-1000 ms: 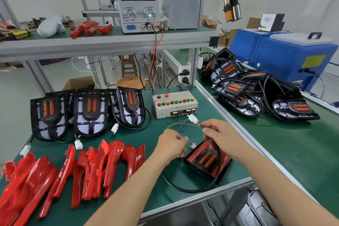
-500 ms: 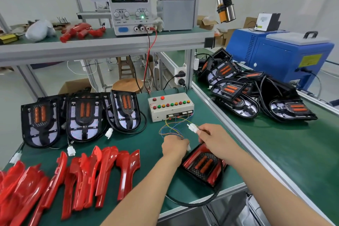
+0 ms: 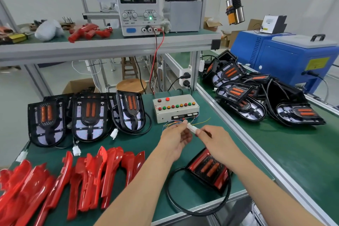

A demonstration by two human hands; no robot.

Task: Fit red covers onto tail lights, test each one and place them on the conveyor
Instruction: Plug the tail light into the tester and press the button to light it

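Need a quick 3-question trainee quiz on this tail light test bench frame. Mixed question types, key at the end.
1. True or false: the power supply shows 12.00 on its red display.
2. What do the left hand and right hand hold between them?
A. a red cover
B. the white connector
C. the test box
3. Fill in: the tail light with its red cover fitted lies on the bench under the ____ forearm.

Key: 1 true; 2 B; 3 right.
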